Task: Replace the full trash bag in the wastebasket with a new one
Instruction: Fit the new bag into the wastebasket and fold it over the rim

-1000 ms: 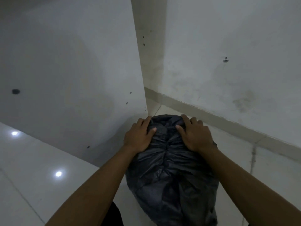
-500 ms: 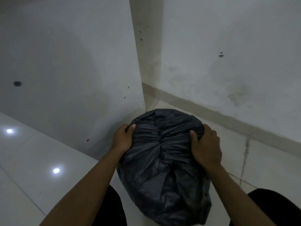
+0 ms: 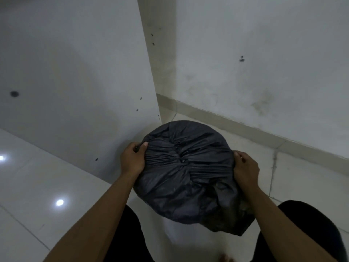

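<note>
While the black trash bag [image 3: 186,173] sits in the corner where the two white walls meet, the person holds it from both sides. The left hand [image 3: 132,159] is on the left edge, and its fingers [image 3: 140,146] are curled closed and pinch a fold of the plastic near the top. The right hand [image 3: 245,170] is on the right edge; the fingers are bent around the plastic and grip it, but how tight they close I cannot tell, because they go behind the bag. The plastic is gathered into wrinkles that run to the middle of the top.

Below the bag there is something pale [image 3: 181,235], maybe the wastebasket, but it is too unclear to be sure. I think the step in hand is the removal of the full bag: the two hands take the rim so it can be pulled free. The next move probably needs an even pull upward with both hands, so the thin plastic does not tear and the basket does not rise together with it. No new bag is visible yet.
</note>
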